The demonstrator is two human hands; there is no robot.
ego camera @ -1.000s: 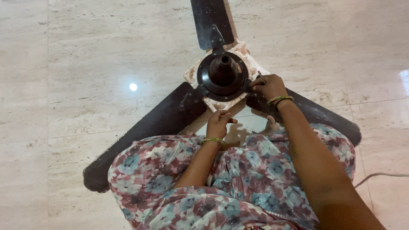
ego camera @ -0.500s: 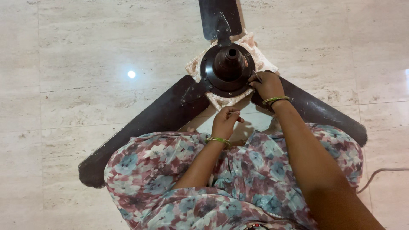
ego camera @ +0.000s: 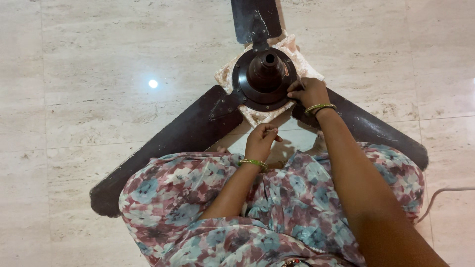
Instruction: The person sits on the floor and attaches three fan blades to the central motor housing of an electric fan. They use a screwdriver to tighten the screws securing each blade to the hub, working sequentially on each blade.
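Sitting on a pale marble floor (ego camera: 99, 59) over a dark ceiling fan (ego camera: 264, 79) laid flat on a cloth pad (ego camera: 257, 116).

The person's right hand (ego camera: 309, 93) rests at the right rim of the round motor housing, fingers curled together around something thin and dark that is too small to make out. The left hand (ego camera: 261, 141) hovers just below the pad, fingers loosely bunched; whether it holds anything cannot be told. Three blades spread outward, one (ego camera: 163, 148) running under the floral-clothed knee (ego camera: 168, 198).
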